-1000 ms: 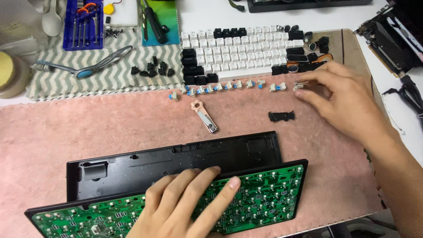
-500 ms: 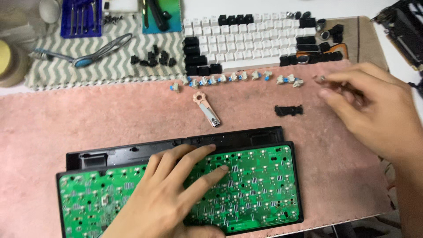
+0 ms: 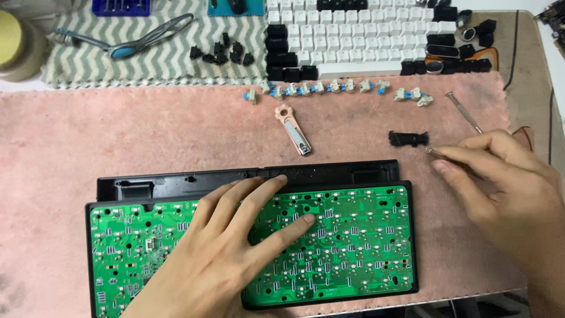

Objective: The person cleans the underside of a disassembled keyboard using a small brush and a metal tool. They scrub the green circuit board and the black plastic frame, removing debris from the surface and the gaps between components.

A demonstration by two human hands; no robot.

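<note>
the left hand (image 3: 226,253) lies flat with fingers spread, its grip open, pressing on the green circuit board (image 3: 353,235) that sits in the black keyboard case (image 3: 176,184). the right hand (image 3: 500,182) has its grip pinched narrow on a small metal piece (image 3: 431,151), too small to identify, just right of the board's top corner. a small black part (image 3: 407,139) lies just beyond that grip, and a thin screwdriver (image 3: 464,112) farther up. a row of blue-stemmed key switches (image 3: 329,88) lies well above both hands, with a nail clipper (image 3: 292,128) between. bare pink mat (image 3: 88,135) stretches beyond the left hand and off to its left.
</note>
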